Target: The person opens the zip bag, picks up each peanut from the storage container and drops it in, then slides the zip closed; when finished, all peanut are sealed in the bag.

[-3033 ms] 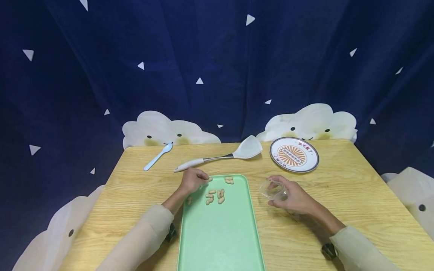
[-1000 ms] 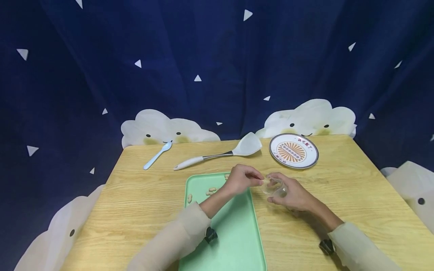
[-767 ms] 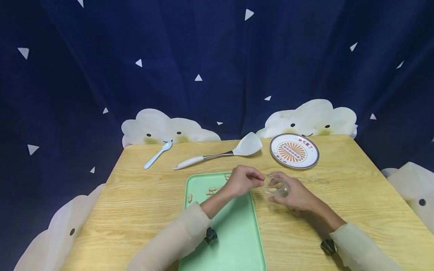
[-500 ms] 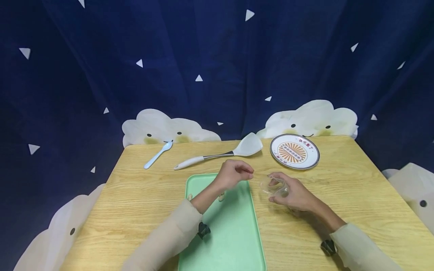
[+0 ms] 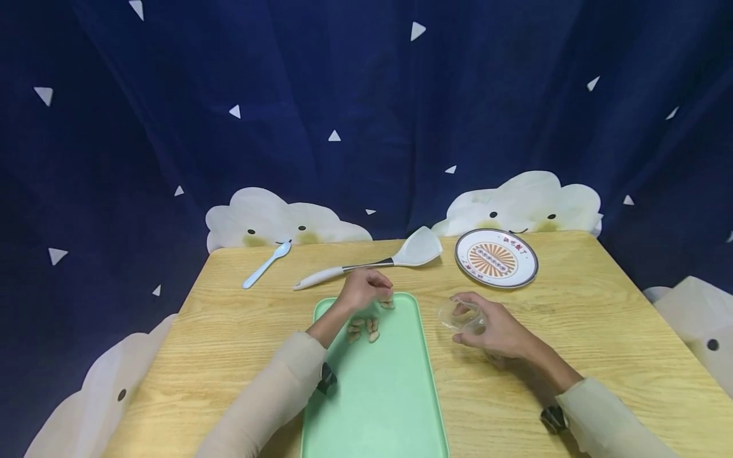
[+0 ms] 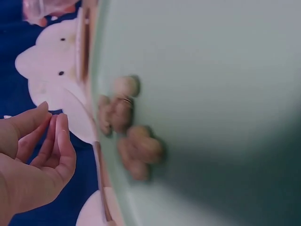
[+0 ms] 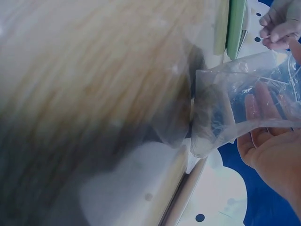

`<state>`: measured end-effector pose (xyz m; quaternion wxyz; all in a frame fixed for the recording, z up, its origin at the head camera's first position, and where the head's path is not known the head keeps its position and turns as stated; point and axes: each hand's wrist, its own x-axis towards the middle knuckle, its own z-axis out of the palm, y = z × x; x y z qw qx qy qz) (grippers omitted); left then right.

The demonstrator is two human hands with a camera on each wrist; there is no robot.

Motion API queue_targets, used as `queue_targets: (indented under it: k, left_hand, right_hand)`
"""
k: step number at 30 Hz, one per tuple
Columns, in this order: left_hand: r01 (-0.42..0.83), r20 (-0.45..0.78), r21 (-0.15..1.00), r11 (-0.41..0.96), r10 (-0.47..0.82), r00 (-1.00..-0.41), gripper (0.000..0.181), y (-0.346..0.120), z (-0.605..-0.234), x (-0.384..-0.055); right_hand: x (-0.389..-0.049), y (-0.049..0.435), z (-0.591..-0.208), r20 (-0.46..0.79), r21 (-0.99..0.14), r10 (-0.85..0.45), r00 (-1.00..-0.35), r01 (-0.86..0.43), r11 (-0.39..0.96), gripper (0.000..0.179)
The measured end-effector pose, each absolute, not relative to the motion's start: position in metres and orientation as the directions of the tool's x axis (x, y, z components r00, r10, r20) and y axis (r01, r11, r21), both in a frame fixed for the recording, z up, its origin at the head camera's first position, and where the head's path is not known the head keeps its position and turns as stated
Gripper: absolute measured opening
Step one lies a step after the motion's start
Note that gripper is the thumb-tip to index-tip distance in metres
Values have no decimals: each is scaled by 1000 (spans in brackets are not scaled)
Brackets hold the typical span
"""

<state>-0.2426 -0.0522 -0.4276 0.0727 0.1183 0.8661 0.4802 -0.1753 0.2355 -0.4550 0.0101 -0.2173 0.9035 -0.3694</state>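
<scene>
My left hand [image 5: 361,291] hovers over the far end of the green tray [image 5: 380,394], its fingers loosely bent. In the left wrist view, nothing shows between the thumb and fingertips of that hand [image 6: 42,160]. Below it, several unshelled peanuts [image 5: 373,329] lie in small groups on the tray, some partly hidden by the hand. To the right of the tray, my right hand [image 5: 498,327] grips a clear plastic cup [image 5: 458,316], tilted with its mouth toward the left hand. Brownish shapes, likely peanuts, show through the cup [image 7: 211,110] in the right wrist view.
A white-handled spatula [image 5: 323,277] lies behind the tray. A small light-blue spoon [image 5: 265,267] rests at the back left and a patterned plate [image 5: 497,257] at the back right of the wooden table [image 5: 217,362]. A dark blue curtain [image 5: 355,83] hangs behind.
The left hand took a peanut from the tray's far-left corner to the cup's mouth, then came back leftward over the tray without it. The right hand keeps the cup in nearly the same place.
</scene>
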Motion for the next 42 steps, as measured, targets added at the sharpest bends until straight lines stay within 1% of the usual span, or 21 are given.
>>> queue_targets:
  k: [6, 15, 22, 29, 32, 42]
  left_hand:
    - [96, -59, 809, 580, 243, -968, 10, -57, -442, -245]
    - [68, -96, 774, 629, 223, -970, 5, -54, -451, -243]
    - [101, -68, 750, 654, 228, -971, 7, -48, -455, -241]
    - [94, -90, 739, 667, 236, -968, 10, -45, -455, -240]
    - [110, -89, 726, 678, 251, -964, 11, -44, -454, -238]
    - [152, -97, 661, 735, 285, -954, 5, -43, -450, -235]
  right_hand:
    - [-175, 234, -455, 138, -673, -401, -906, -382, 633, 66]
    - [-175, 234, -457, 151, -664, -396, -906, -390, 638, 65]
    - [-174, 234, -456, 146, -669, -400, -905, -388, 633, 66]
    - [-174, 235, -456, 151, -663, -406, -901, -397, 635, 65]
    - [-174, 235, -457, 151, -661, -406, -901, -397, 636, 65]
    - [-174, 235, -457, 144, -664, -403, -904, -391, 637, 65]
